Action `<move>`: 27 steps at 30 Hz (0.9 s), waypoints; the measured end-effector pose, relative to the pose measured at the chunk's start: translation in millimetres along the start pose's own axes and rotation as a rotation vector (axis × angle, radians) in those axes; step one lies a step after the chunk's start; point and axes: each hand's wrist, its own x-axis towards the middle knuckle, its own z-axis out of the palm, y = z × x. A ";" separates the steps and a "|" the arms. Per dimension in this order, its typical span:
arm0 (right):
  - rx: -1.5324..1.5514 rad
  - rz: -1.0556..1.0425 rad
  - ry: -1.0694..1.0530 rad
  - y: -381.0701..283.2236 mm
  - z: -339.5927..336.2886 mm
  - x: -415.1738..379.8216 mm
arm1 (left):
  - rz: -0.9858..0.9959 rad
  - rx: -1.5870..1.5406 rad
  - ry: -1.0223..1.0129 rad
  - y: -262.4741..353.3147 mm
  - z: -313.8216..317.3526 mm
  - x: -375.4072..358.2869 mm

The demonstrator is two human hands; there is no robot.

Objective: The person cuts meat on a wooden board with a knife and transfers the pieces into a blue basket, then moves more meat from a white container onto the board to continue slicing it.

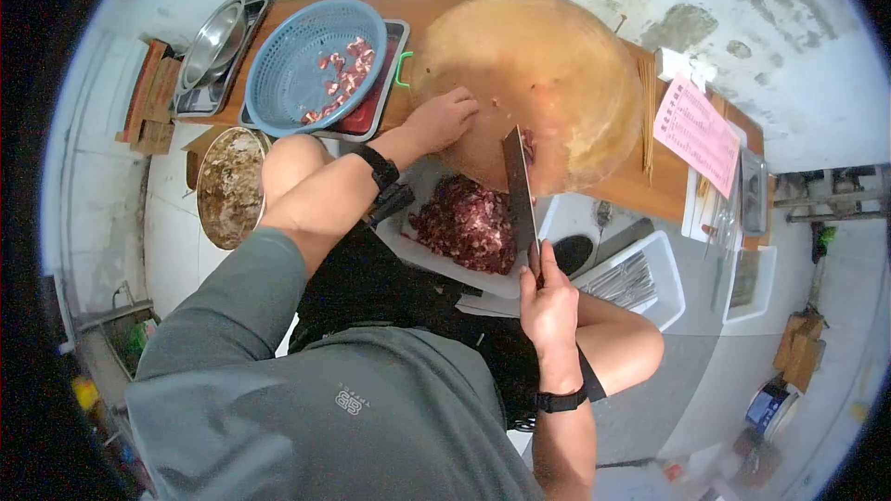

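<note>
My right hand (549,304) is wrapped around the handle of a cleaver (521,187). The blade reaches up over the near edge of a thick round wooden chopping board (538,46), and a small strip of meat (529,145) lies along its right side. At the board's left edge, my left hand (447,121) has its fingers curled and drawn together; whether anything is between them is hidden. Below the board, a white tub (408,243) holds a heap of cut red meat (469,227). Tiny scraps dot the board near my left fingertips.
A blue basket (269,70) with meat pieces stands left of the board, beside metal bowls (213,42). A pot (232,187) stands lower left. To the right are bamboo skewers (648,121), a pink printed sheet (696,128) and a white bin of metal skewers (624,280).
</note>
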 end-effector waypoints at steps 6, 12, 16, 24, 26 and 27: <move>-0.014 0.003 -0.009 -3.2 -3.5 3.1 | -0.098 0.034 0.126 -6.9 -3.3 7.1; -0.011 0.097 -0.060 -5.1 -1.0 2.8 | -0.182 0.208 -0.118 -23.2 -7.1 32.3; 0.025 0.001 0.016 -1.0 1.0 1.9 | -0.106 0.154 -0.097 -9.1 -16.1 27.8; 0.021 0.025 0.009 -6.9 0.9 0.7 | 0.322 -0.014 0.068 49.7 20.0 -32.7; 0.043 0.053 -0.020 -9.1 -1.8 2.4 | 0.343 0.036 0.119 46.2 23.5 -40.2; 0.062 0.083 -0.043 -9.9 -2.7 2.9 | 0.320 0.036 0.079 45.2 23.2 -41.6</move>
